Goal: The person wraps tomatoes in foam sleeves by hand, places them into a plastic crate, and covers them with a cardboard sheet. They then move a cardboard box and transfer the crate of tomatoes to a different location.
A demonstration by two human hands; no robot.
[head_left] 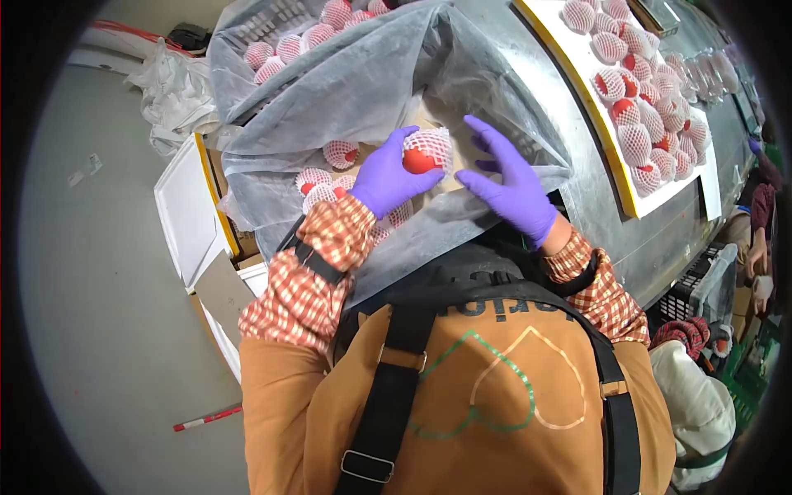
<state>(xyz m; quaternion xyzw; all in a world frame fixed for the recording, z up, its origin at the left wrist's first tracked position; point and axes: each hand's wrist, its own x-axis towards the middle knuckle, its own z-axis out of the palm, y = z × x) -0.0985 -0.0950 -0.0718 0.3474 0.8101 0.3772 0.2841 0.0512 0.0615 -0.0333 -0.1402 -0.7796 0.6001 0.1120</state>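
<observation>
My left hand (389, 175), in a purple glove, holds a red fruit (426, 153) partly covered by a white foam net, with the thumb below it. To its right is my right hand (511, 186), gloved too, its fingers apart and nothing in it. Both hands are over a crate lined with translucent plastic (297, 136). Several netted fruits (318, 186) lie in the left part of that crate, some hidden behind my left hand and sleeve. Brown card shows at the bottom of the crate behind the held fruit.
Behind is another lined crate with netted fruits (289, 48). A white board with a yellow edge (577, 78) bears many netted fruits on the metal table (594, 231). Cardboard boxes (186, 214) stand at the left. Other people (697, 396) are at the right.
</observation>
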